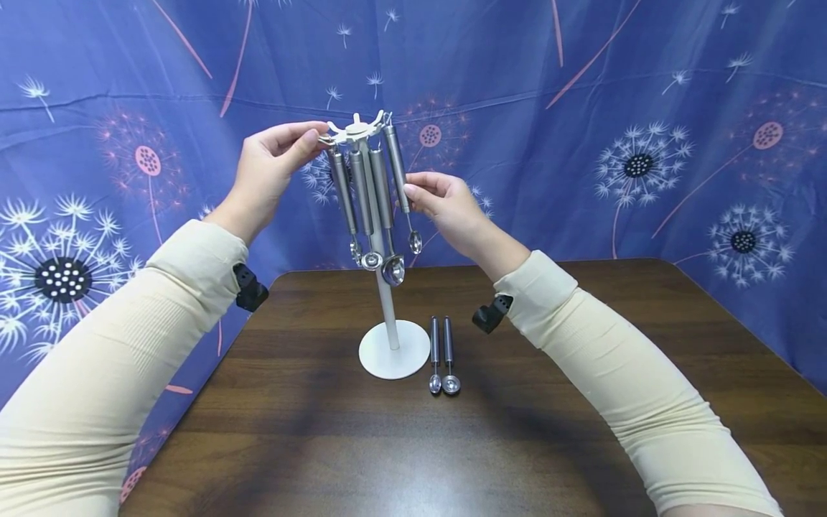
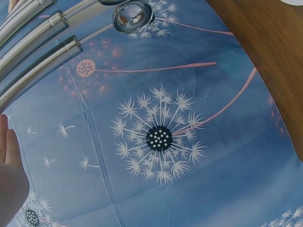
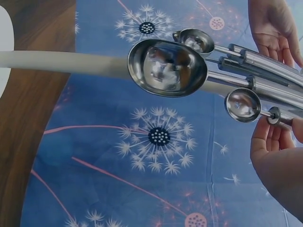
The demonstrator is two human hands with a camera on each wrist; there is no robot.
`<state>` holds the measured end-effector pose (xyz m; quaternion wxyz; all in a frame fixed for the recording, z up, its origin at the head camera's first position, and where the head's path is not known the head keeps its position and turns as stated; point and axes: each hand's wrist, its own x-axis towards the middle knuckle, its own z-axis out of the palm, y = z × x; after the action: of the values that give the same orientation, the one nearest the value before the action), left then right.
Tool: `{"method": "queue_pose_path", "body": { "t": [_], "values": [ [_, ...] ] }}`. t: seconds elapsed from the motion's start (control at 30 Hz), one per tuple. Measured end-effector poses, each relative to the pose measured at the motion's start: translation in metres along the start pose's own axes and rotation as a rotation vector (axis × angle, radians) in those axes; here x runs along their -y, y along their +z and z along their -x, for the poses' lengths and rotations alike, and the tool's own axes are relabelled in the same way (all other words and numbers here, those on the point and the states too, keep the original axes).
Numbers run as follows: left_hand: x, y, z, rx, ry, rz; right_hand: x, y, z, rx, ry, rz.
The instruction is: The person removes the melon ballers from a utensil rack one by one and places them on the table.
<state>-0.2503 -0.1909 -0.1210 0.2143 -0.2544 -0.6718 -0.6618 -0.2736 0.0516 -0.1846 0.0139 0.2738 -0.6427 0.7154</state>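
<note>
A white stand [image 1: 388,287] with a hooked top [image 1: 356,129] rises from a round base. Several steel measuring spoons [image 1: 381,187] hang from it, bowls downward. My left hand [image 1: 265,169] pinches the left side of the hooked top; whether a spoon's wire loop is also between the fingertips I cannot tell. With thumb and fingers, my right hand [image 1: 452,212] holds the handle of the rightmost hanging measuring spoon [image 1: 396,161], whose small round bowl [image 3: 243,105] shows in the right wrist view. In the left wrist view, only part of the left hand [image 2: 12,175] shows.
Two more measuring spoons [image 1: 442,352] lie side by side on the brown wooden table [image 1: 549,445], just right of the stand's base [image 1: 394,366]. A blue cloth with dandelion prints [image 1: 517,72] hangs behind the table.
</note>
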Motion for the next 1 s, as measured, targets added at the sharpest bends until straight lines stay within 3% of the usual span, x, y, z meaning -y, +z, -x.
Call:
{"method": "queue_pose_path", "body": {
  "t": [0.23,0.43,1.0],
  "values": [
    [-0.001,0.002,-0.001,-0.038,-0.003,-0.008,0.007,-0.001,0.004,0.011,0.025,-0.077],
    [0.0,0.001,0.0,-0.029,-0.001,-0.007,0.008,-0.001,0.007,0.008,0.083,-0.107],
    [-0.001,0.001,0.001,-0.032,0.017,-0.013,-0.019,-0.019,0.019,-0.033,0.197,-0.089]
  ]
}}
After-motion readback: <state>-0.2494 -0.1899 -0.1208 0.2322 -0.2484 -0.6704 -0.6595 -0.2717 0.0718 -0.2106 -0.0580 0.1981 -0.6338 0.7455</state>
